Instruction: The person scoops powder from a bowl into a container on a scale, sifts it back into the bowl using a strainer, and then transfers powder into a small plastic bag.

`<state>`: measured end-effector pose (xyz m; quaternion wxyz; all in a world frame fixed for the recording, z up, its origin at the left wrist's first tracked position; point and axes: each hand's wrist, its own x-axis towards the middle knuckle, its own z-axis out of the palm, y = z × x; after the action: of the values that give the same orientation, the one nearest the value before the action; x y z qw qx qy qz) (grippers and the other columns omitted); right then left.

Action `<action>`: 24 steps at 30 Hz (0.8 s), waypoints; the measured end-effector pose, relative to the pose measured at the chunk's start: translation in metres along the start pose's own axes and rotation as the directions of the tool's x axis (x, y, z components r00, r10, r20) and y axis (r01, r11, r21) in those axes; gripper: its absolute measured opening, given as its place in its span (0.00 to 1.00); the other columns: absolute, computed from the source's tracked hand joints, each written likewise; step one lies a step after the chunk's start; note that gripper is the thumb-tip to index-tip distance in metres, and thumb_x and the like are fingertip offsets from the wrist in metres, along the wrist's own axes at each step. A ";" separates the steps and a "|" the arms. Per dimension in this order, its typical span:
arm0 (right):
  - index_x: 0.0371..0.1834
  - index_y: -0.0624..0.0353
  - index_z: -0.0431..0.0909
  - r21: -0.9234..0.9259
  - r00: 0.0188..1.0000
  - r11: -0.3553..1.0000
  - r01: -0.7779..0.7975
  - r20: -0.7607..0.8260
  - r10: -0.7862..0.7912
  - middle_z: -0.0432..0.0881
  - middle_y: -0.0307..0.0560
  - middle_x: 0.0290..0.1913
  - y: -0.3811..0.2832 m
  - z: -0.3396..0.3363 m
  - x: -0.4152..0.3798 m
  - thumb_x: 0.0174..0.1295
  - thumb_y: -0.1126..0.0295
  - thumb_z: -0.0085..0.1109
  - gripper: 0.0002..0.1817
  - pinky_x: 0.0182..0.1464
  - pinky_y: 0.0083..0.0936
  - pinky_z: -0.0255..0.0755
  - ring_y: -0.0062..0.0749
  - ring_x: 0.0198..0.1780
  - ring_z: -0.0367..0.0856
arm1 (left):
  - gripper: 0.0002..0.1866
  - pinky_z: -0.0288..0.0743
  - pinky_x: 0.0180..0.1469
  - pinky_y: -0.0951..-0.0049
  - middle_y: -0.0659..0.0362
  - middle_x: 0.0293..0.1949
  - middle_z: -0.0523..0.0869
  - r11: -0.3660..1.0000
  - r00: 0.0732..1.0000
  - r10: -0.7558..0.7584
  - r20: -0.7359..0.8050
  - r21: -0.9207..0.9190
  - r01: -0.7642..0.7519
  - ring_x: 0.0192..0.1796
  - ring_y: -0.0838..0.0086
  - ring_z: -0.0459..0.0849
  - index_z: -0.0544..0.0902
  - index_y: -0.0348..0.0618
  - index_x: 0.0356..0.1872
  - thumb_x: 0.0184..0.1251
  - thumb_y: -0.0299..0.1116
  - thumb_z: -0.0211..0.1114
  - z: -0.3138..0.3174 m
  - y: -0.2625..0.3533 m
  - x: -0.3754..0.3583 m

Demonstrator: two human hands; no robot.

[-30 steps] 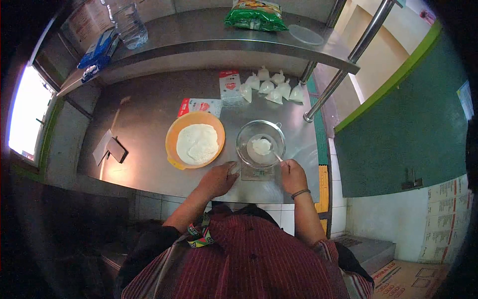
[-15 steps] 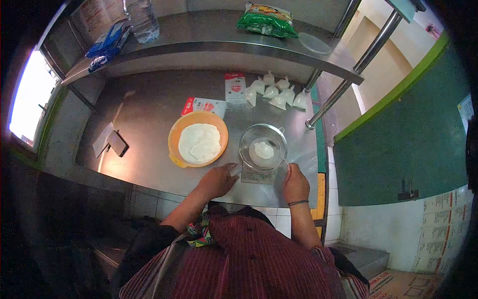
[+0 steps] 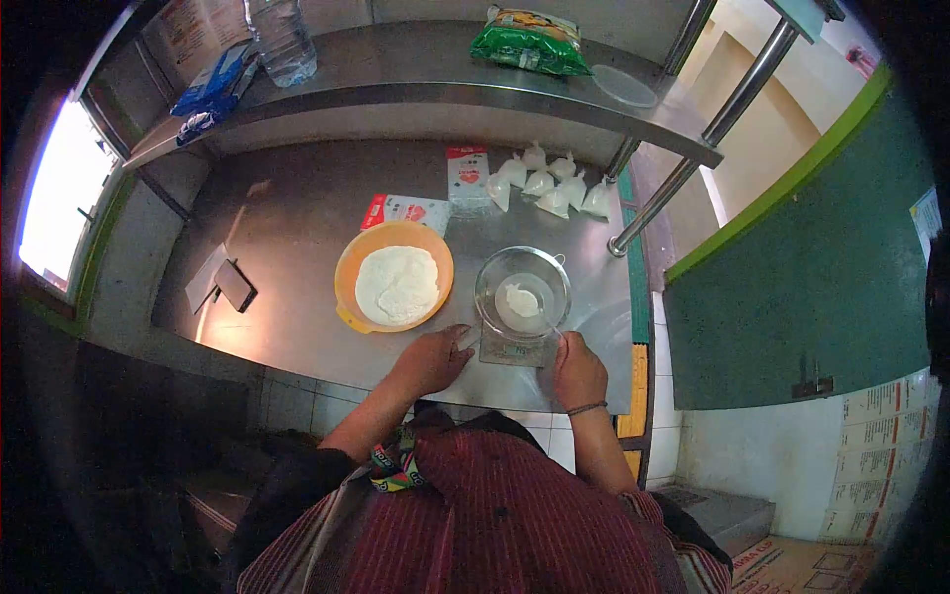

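My right hand (image 3: 580, 374) is closed around the thin handle of what looks like a spoon (image 3: 550, 323), which reaches into a round, see-through bowl or sieve (image 3: 482, 297). A small heap of white powder (image 3: 520, 299) lies inside, around the spoon's end. Beneath the round vessel is a flat kitchen scale (image 3: 513, 352) with a small display. To the left of the scale, my left hand (image 3: 435, 358) rests near the table's front edge, fingers apart and holding nothing. An orange basin (image 3: 346, 302) of white powder stands just beyond it.
Behind the basin lie two red-and-white boxes (image 3: 467, 173). Several tied bags of white powder (image 3: 552, 186) sit at the back right. A phone-like device on a stand (image 3: 235, 285) is at left. Overhead, a steel shelf (image 3: 396, 69) carries a green packet (image 3: 531, 42) and a water bottle (image 3: 282, 45).
My right hand has shifted slightly left, and the spoon has moved within the round vessel. The white powder there has changed shape a little. My left hand stays put.
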<state>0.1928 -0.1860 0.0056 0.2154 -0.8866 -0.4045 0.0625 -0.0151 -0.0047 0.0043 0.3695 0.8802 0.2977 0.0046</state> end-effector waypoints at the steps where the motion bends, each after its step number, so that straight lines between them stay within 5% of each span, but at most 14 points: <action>1: 0.50 0.56 0.78 0.001 1.000 1.000 0.000 0.000 0.000 0.88 0.61 0.38 -0.003 -0.002 -0.002 0.80 0.59 0.45 0.15 0.41 0.57 0.79 0.62 0.38 0.87 | 0.28 0.81 0.55 0.48 0.41 0.43 0.90 0.997 0.996 0.062 -0.067 0.048 -0.059 0.50 0.46 0.88 0.76 0.38 0.69 0.76 0.45 0.62 0.008 -0.010 0.002; 24: 0.51 0.55 0.77 0.002 0.999 1.000 0.005 -0.042 -0.005 0.88 0.60 0.36 0.005 0.009 0.005 0.79 0.58 0.46 0.14 0.39 0.56 0.79 0.61 0.38 0.88 | 0.28 0.80 0.56 0.46 0.39 0.44 0.89 0.998 0.998 0.006 -0.069 0.068 -0.002 0.51 0.43 0.87 0.76 0.39 0.69 0.76 0.45 0.61 0.002 -0.002 0.000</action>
<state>0.1969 -0.1827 -0.0049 0.2251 -0.8864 -0.4021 0.0436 -0.0157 -0.0050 0.0015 0.3289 0.8922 0.3085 0.0255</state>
